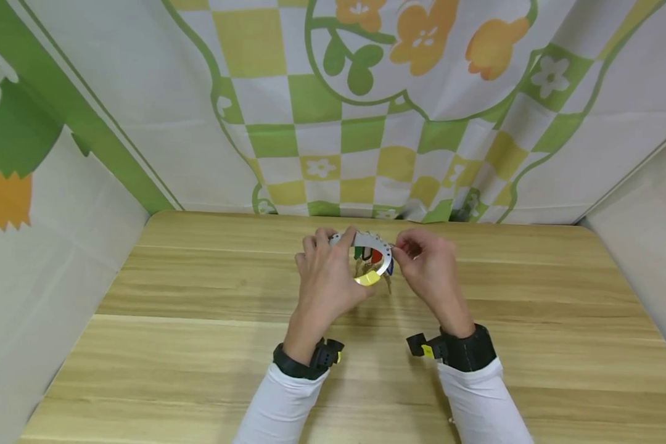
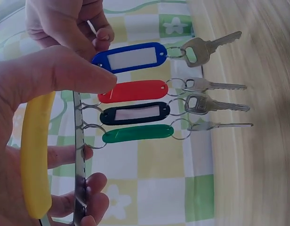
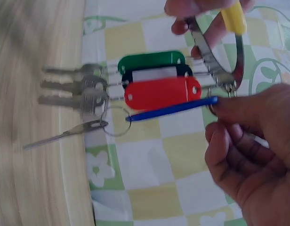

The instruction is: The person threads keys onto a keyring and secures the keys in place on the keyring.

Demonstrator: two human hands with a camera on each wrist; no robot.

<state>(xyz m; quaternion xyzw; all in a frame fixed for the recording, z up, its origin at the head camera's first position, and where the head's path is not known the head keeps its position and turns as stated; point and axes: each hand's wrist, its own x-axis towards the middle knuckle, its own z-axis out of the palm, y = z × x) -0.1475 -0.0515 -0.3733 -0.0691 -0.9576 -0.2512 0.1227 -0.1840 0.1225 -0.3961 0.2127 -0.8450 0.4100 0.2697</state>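
Note:
My left hand [image 1: 328, 277] grips a round metal key holder [image 1: 385, 259] with holes along its rim and a yellow handle [image 2: 36, 155]. Red [image 2: 135, 92], black [image 2: 135, 113] and green [image 2: 138, 134] key tags hang from its rim on small rings, each with a silvery key. At the holder's right side, my right hand [image 1: 433, 265] pinches the end of a blue key tag [image 3: 171, 111] by its small ring. A key [image 3: 65, 134] hangs from the blue tag's other end. Whether that ring is threaded through the rim, I cannot tell.
Below the hands lies a wooden table [image 1: 200, 357]. A curtain [image 1: 322, 135] with checks and flowers hangs along its back edge. White walls [image 1: 644, 246] stand at both sides.

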